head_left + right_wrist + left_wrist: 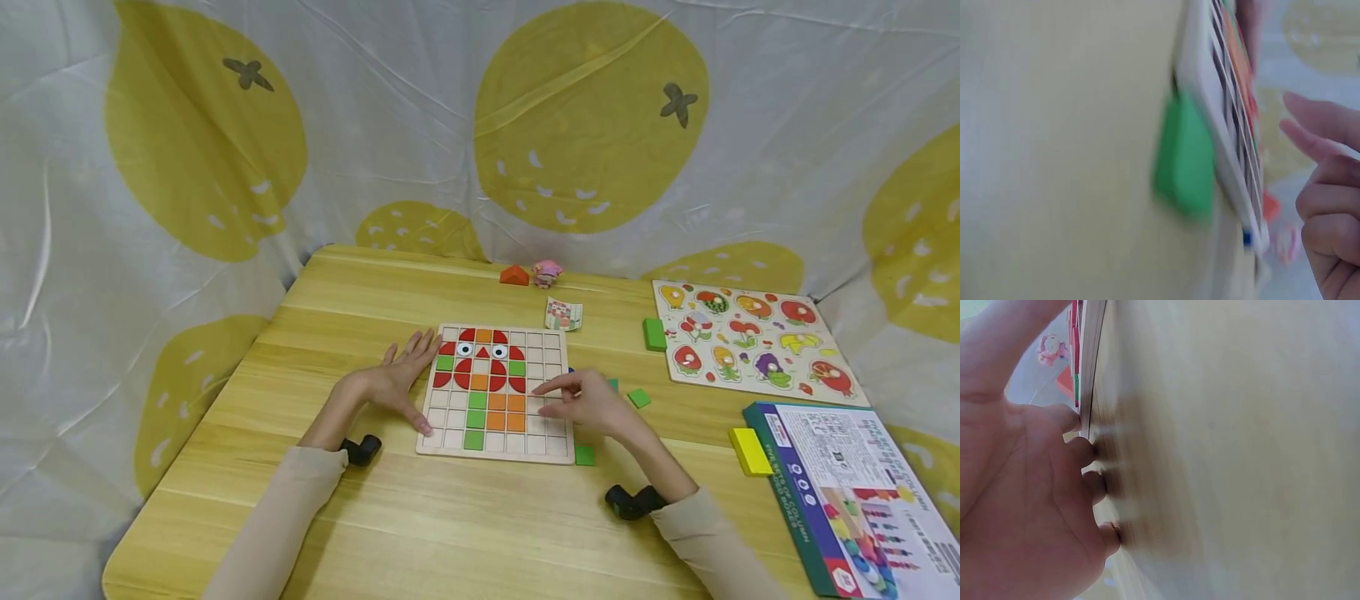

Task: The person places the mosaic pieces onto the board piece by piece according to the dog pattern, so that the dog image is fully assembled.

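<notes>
A wooden grid board point(456, 418) lies on the table, partly filled with red, white-eyed, green and orange tiles in a figure. My left hand point(393, 379) rests at the board's left edge, fingers spread on the table side and thumb near the lower left corner. Over the board's right side hovers my right hand point(588, 404), its thumb and index finger stretched out with a gap between them. Its other fingers are curled, and nothing shows in the right wrist view between the fingertips. A green tile point(584, 455) lies by the board's lower right corner.
Another green tile point(639, 397) lies right of the board. Behind are a small picture card point(563, 314), a red triangular block point(514, 275) and a pink figurine point(547, 273). At right are a fruit puzzle point(738, 337), a green block point(654, 334), a yellow block point(750, 452) and a box point(840, 500).
</notes>
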A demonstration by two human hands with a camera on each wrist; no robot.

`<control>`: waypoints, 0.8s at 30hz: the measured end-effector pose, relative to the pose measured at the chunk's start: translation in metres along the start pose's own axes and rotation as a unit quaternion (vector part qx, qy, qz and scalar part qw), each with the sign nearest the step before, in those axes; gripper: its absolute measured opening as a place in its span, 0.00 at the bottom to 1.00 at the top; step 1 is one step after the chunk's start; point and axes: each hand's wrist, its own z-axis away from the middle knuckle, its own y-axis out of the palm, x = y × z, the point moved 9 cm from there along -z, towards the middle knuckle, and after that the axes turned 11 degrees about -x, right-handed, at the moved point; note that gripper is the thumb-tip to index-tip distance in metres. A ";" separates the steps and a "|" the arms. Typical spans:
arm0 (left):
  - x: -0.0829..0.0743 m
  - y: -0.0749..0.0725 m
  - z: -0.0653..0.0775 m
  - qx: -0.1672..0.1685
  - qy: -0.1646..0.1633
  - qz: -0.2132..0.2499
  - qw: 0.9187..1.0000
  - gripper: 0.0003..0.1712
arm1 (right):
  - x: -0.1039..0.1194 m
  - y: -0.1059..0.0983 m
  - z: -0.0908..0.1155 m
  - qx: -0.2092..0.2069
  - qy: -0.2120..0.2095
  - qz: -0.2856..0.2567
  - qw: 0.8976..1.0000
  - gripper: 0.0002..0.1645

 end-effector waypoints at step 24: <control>-0.002 -0.001 0.000 0.001 0.002 -0.007 1.000 0.86 | -0.081 -0.085 -0.008 -0.095 0.109 0.028 0.989 0.23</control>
